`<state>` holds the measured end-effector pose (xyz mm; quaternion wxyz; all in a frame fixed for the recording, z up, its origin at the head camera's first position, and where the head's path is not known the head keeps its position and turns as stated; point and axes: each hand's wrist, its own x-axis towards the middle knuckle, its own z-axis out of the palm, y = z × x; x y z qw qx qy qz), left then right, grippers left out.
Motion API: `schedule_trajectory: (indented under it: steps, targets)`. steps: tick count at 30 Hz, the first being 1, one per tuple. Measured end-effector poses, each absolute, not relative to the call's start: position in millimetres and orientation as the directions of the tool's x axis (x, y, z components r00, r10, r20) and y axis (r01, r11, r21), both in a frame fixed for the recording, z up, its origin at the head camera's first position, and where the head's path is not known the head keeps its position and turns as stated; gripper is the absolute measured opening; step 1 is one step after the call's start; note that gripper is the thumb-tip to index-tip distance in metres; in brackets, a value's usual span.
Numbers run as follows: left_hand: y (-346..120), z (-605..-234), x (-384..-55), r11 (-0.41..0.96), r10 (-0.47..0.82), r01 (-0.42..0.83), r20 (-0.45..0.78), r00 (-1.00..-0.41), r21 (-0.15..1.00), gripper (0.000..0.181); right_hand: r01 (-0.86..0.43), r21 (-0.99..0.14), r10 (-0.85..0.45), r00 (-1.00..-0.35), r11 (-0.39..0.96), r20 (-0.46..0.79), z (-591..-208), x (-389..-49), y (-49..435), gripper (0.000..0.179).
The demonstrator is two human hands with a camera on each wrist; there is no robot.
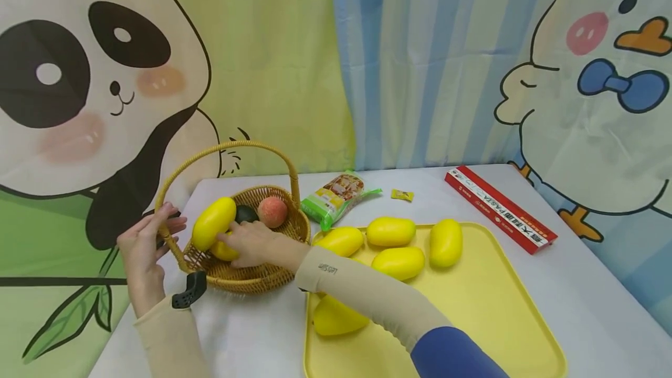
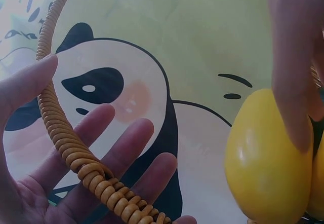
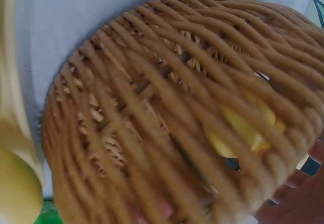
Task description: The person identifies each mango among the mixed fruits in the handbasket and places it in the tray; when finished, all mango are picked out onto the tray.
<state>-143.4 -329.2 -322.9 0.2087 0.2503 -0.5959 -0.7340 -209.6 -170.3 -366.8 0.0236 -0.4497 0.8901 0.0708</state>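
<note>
A wicker basket [image 1: 252, 282] with a tall arched handle stands at the table's left, holding two yellow mangoes [image 1: 214, 223], a dark round fruit [image 1: 245, 213] and a peach [image 1: 272, 212]. My left hand [image 1: 149, 244] is at the handle's left side; in the left wrist view its thumb touches the wrapped handle [image 2: 63, 140] while the fingers extend loosely behind. Inside the basket, my right hand [image 1: 254, 244] holds the lower mango [image 1: 224, 251], fingers over it, fingertips partly hidden. The right wrist view mostly shows the woven basket side [image 3: 152, 97].
A yellow tray [image 1: 472, 319] to the basket's right carries several mangoes [image 1: 391, 231], with the right forearm crossing over it. Behind are a green food packet [image 1: 338, 194], a small yellow sachet [image 1: 402, 195] and a long red pasta box [image 1: 499, 207]. Printed curtains [image 1: 273, 63] hang behind the table.
</note>
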Motion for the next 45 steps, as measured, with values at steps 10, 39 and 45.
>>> schedule_trajectory:
  steps: [10,39,45]
  targets:
    - [-329.0,-324.1,-144.0,-0.197,-0.608,0.013,-0.112,-0.786,0.98,0.03,-0.764,0.208,-0.748,-0.643,0.611,-0.165,-378.9,-209.7,-184.4,0.068]
    - [-329.4,-323.2,-143.9,-0.202,-0.609,0.018,-0.111,-0.786,0.979,0.029,-0.858,0.132,-0.827,-0.514,0.497,-0.227,-381.3,-209.9,-180.5,0.064]
    - [-329.6,-324.7,-144.2,-0.178,-0.615,0.005,-0.108,-0.781,0.984,0.031,-0.881,0.121,-0.841,-0.474,0.458,-0.26,-373.6,-207.0,-161.2,0.064]
